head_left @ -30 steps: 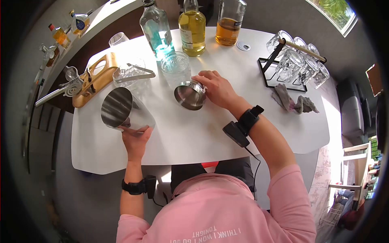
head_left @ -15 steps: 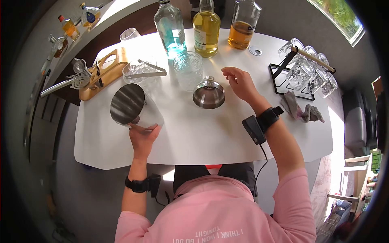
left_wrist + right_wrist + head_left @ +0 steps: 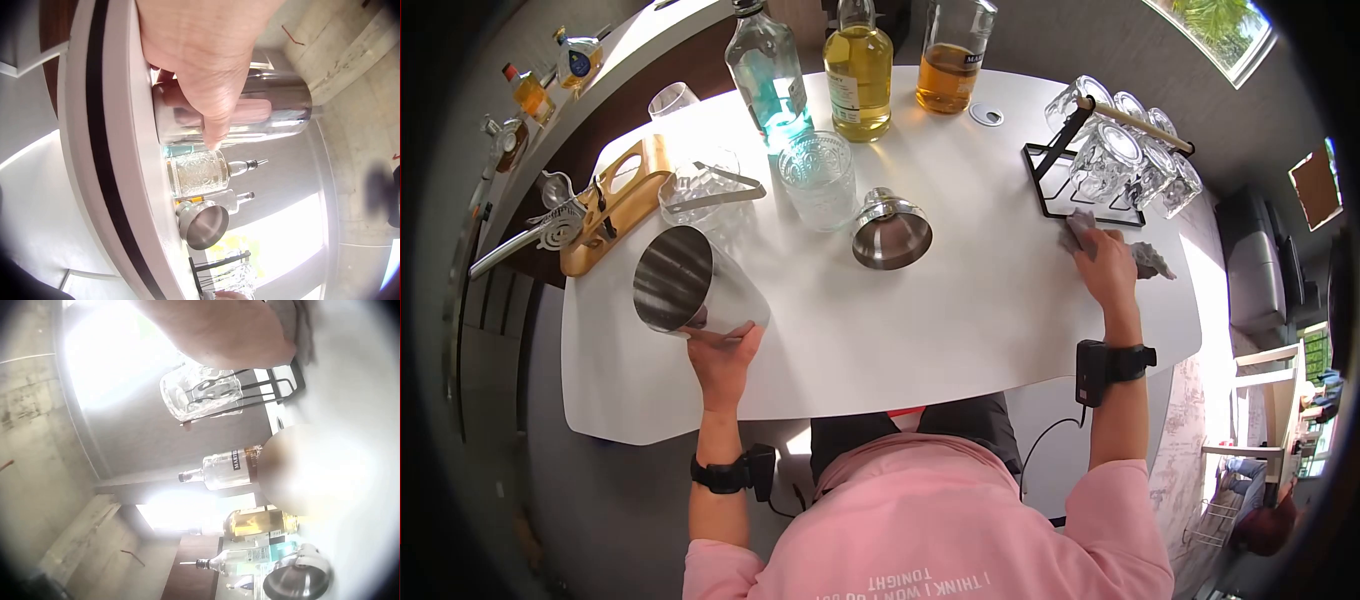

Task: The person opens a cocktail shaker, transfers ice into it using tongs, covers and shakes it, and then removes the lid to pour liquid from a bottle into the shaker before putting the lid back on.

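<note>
My left hand [image 3: 722, 348] grips the lower side of a tilted steel shaker tin [image 3: 680, 285] at the table's front left; in the left wrist view my left hand [image 3: 206, 75] wraps over the shaker tin [image 3: 262, 112]. At the right edge of the white table [image 3: 960, 310], my right hand [image 3: 1105, 258] lies on a crumpled grey cloth [image 3: 1152, 264] with its fingers bent down onto it. A steel shaker cap [image 3: 890, 232] lies alone on its side mid-table, beside a textured glass [image 3: 820, 175].
Three bottles stand at the back: blue [image 3: 765, 65], yellow [image 3: 858, 70], amber [image 3: 950, 50]. A black rack [image 3: 1050, 165] of glass mugs [image 3: 1115, 150] is just behind the cloth. A glass bowl with tongs [image 3: 700, 190] and a wooden holder [image 3: 605, 205] stand at the left.
My right hand let go of the shaker cap, which now lies free, and swung right to the grey cloth. The left hand kept hold of the tin.
</note>
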